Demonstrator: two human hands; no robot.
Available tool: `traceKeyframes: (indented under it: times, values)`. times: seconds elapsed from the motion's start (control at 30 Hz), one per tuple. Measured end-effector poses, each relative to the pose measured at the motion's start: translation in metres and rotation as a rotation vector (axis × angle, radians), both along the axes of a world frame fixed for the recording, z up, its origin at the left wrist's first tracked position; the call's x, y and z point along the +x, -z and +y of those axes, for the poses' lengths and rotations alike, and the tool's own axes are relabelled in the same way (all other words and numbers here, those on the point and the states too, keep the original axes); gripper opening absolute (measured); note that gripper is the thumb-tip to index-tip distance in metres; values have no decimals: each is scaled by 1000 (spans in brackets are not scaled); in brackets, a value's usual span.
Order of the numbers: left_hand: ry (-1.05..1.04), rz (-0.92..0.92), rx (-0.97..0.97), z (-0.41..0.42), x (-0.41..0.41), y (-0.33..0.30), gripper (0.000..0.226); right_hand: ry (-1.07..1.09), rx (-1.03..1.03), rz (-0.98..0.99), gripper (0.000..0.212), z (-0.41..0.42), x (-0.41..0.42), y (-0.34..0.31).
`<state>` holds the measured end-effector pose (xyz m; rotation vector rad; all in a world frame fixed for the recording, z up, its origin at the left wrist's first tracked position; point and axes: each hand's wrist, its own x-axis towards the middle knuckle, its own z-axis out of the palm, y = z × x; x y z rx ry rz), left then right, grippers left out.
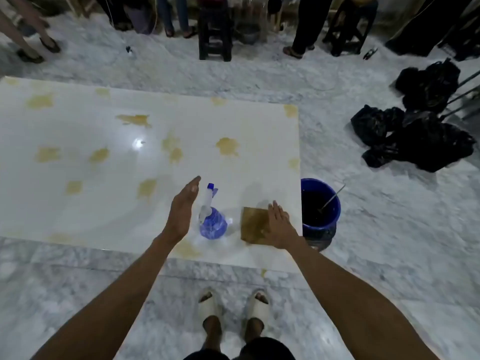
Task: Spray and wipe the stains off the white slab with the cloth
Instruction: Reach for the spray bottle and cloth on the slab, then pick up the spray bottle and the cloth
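A large white slab (109, 203) lies on the floor, marked with several yellow-brown stains (227, 146). A blue spray bottle (211, 219) with a white nozzle stands near the slab's front right. My left hand (181, 211) hovers just left of the bottle, fingers straight and apart from it. A brownish square cloth (253, 224) lies flat to the right of the bottle. My right hand (279, 227) rests flat on the cloth's right part, fingers extended.
A blue bucket (322, 222) with dark liquid and a stick stands against the slab's right edge. Black bags (415, 136) are piled at the right. Dark stools (214, 29) and several people's legs line the far side. My sandalled feet (233, 305) stand before the slab.
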<state>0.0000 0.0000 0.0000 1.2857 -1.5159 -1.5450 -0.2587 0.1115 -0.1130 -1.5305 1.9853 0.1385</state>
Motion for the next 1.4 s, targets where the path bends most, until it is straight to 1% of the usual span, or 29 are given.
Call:
traceKeyframes:
  times: [0.03,0.1,0.2,0.27,0.3,0.4,0.47,0.53,0.57,0.63,0.67,0.7,0.77,0.8,0.87,0.93,0.97,1.0,1.03,1.13,1.17,1.23,1.3,1.33,1.4]
  values:
    - [-3,-7,-4,4,0,7,61,-18,41,30,85,1,1,4]
    - [16,-73,-44,13,0,15,69,-30,44,102,88,0,0,10]
    - [94,-117,-134,27,0,29,75,-40,-65,210,84,-6,4,10]
    - [119,-166,-219,30,-4,36,82,-31,-78,249,75,-16,0,7]
    - [115,-192,-267,32,-7,39,84,-34,-38,266,68,-20,-2,5]
    - [55,-185,-364,34,-15,45,80,-45,46,263,41,-32,-3,-3]
    - [23,-164,-346,28,-18,50,80,7,80,148,30,-37,-3,-8]
    - [12,-162,-412,22,-25,51,79,38,92,1,31,-39,-1,-13]
    - [1,-171,-455,19,-29,53,74,33,98,-48,32,-39,0,-17]
    - [-57,-144,-522,12,-40,53,50,8,127,-119,35,-40,1,-22]
    - [-92,-124,-535,9,-43,53,39,14,138,-154,40,-40,0,-25]
    - [-103,-94,-510,5,-45,54,36,51,143,-212,47,-40,-3,-28]
    - [-69,-54,-410,-1,-47,54,43,204,140,-382,56,-39,-13,-38]
    - [-34,-39,-381,-4,-46,52,44,308,140,-488,57,-38,-19,-43]
    - [35,-13,-364,-7,-45,49,45,552,133,-736,49,-33,-28,-55]
    - [63,-15,-338,-10,-44,40,45,744,80,-926,43,-28,-33,-65]
    - [72,-27,-307,-12,-43,35,45,784,32,-976,42,-26,-32,-70]
    - [88,-38,-278,-14,-43,29,45,784,-30,-983,39,-25,-33,-73]
    - [111,-42,-259,-16,-43,24,44,756,-107,-945,37,-25,-31,-80]
    - [165,-33,-236,-22,-42,9,37,574,-441,-635,51,-36,-29,-102]
    - [171,-31,-240,-24,-42,3,36,533,-529,-601,49,-41,-29,-110]
    - [178,-34,-262,-31,-42,-10,35,562,-603,-683,38,-51,-25,-131]
    - [187,-33,-298,-38,-44,-26,35,607,-665,-774,15,-59,-19,-161]
    - [194,-31,-319,-42,-44,-34,36,626,-700,-806,15,-64,-18,-171]
    - [215,-32,-353,-49,-46,-52,35,661,-736,-911,25,-73,-19,-186]
